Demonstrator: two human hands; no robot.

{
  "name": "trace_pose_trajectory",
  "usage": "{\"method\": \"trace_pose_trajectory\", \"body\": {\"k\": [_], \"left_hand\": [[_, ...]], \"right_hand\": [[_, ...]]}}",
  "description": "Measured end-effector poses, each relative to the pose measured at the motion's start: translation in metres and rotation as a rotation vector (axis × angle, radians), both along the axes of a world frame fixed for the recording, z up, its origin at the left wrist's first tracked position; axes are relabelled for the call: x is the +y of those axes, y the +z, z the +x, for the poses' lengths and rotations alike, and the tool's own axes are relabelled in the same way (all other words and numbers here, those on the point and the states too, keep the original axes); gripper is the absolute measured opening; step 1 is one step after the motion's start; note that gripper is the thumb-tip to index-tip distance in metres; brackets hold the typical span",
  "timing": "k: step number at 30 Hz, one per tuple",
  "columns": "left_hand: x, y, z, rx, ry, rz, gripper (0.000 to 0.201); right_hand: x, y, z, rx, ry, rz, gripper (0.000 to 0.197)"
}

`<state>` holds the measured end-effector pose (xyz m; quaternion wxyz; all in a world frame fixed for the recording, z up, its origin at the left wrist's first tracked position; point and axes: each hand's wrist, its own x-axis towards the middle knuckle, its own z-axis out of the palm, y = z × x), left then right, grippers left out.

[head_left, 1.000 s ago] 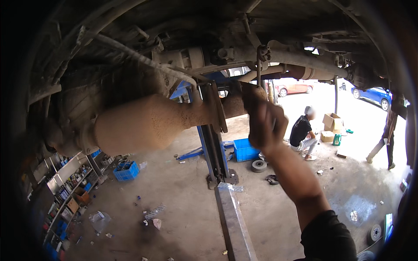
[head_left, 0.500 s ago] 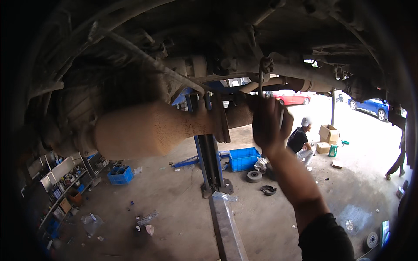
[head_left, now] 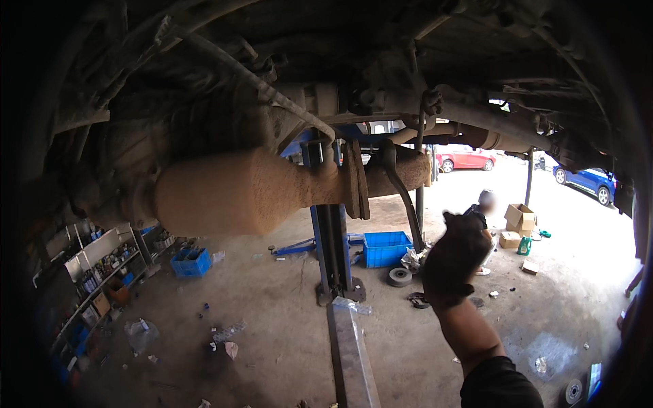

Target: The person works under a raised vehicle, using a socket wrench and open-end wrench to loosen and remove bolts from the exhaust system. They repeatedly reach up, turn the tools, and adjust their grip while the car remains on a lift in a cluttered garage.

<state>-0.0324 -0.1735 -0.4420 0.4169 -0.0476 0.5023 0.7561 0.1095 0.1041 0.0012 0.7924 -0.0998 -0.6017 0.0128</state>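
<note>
My right hand [head_left: 454, 260], dark and in shadow, is raised below the vehicle's underside. Its fingers look curled; anything they hold is hidden. Left of it, a thin dark curved piece, like a hose or cable [head_left: 406, 194], hangs from the rusty exhaust pipe [head_left: 408, 168]. Just behind that runs a straight upright rod [head_left: 420, 163]; the hand looks apart from both. Farther left are the bolted flange [head_left: 355, 180] and a wide rusty exhaust canister [head_left: 224, 194]. My left hand is out of view.
A blue lift post [head_left: 331, 251] stands ahead, with a metal floor cover [head_left: 355, 360] running toward me. Around it are blue crates [head_left: 388, 250], a crouching person [head_left: 484, 224] and cardboard boxes [head_left: 520, 217]. A loaded shelf [head_left: 102, 285] is at left.
My right hand has come down and to the right, away from the upright rod. The curved hanging piece now shows. The view has shifted slightly, and the walking person at right is mostly out of view.
</note>
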Motion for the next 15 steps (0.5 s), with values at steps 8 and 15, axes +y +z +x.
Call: {"method": "trace_pose_trajectory", "body": {"k": [8, 15], "left_hand": [[0.066, 0.296, 0.026, 0.383, -0.268, 0.72, 0.051], [0.109, 0.374, 0.075, 1.033, -0.279, 0.858, 0.047]], "right_hand": [[-0.076, -0.133, 0.008, -1.036, 1.071, -0.28, 0.026], [-0.081, -0.088, 0.05, -1.152, 0.806, -0.275, 0.015]]}}
